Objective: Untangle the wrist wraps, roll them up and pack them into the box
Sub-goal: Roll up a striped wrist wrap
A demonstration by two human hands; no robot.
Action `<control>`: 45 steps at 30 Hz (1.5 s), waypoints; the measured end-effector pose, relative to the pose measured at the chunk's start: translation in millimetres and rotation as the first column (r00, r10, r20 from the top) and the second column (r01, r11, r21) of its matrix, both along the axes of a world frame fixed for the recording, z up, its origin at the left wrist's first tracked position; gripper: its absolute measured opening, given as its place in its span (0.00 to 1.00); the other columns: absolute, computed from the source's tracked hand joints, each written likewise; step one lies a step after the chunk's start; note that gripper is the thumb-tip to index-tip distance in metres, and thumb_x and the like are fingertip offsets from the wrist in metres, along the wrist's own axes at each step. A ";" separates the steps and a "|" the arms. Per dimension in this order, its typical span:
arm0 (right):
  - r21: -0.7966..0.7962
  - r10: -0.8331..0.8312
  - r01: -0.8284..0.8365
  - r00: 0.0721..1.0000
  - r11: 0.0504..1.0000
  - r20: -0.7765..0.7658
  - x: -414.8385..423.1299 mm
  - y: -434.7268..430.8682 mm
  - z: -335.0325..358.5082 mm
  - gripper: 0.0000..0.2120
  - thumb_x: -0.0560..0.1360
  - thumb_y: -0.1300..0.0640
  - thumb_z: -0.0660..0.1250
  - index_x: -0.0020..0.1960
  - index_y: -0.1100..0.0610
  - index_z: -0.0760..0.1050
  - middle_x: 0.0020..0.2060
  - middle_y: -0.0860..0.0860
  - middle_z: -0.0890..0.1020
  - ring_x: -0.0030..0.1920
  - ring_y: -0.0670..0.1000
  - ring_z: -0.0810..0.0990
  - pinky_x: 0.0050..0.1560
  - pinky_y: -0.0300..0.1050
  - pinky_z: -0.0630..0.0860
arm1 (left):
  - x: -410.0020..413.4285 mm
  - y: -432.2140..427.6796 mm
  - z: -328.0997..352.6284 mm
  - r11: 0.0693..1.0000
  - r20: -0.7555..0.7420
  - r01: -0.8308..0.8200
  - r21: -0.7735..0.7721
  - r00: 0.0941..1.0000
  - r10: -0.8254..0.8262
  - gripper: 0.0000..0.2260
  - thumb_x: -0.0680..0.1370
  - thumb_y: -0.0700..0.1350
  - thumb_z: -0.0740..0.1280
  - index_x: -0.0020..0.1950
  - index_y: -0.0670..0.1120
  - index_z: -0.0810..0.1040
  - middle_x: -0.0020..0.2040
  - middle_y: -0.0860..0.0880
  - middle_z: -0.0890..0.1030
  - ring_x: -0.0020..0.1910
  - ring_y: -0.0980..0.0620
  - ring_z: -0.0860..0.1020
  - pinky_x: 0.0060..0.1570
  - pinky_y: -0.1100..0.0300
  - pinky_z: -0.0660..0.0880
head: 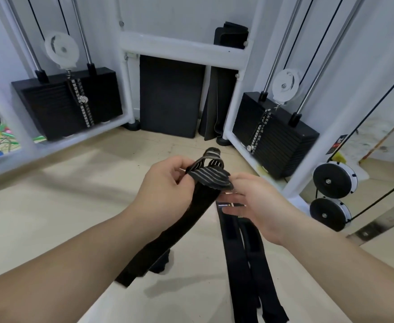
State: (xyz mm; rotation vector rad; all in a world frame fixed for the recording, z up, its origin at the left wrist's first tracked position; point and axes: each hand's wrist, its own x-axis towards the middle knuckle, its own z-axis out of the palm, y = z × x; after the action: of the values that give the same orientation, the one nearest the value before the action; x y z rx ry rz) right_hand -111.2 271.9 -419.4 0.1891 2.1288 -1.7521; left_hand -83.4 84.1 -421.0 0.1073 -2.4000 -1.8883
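Left hand [165, 183] pinches the striped wrap [208, 178] at its folded end, between both hands; its tail hangs below the left wrist; right hand [261, 203] grips two black wraps [238, 252] dangling beneath it.

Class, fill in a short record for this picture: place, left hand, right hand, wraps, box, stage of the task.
place: gym floor, facing a cable machine with a weight stack on each side
left hand: pinches the striped wrap near its folded end
right hand: holds the black straps, which hang down from it
wraps: unrolled, long ends dangling, bunched together at the hands
box: not in view
stage: untangling; nothing rolled yet
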 end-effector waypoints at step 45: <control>-0.373 0.233 -0.180 0.967 0.910 0.102 14.0 -7.3 10.5 0.18 0.81 0.54 0.68 0.66 0.63 0.82 0.60 0.62 0.86 0.60 0.58 0.86 0.68 0.57 0.80 | 11.0 -3.3 11.1 0.982 0.076 -0.034 0.184 0.997 0.020 0.07 0.74 0.39 0.80 0.48 0.48 0.86 0.41 0.46 0.87 0.37 0.52 0.86 0.36 0.60 0.81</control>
State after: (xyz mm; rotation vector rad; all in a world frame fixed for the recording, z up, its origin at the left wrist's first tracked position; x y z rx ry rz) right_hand -97.2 264.6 -408.8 -0.0107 1.6237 -1.8989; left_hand -72.4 80.9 -409.9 0.2238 -2.2483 -2.1280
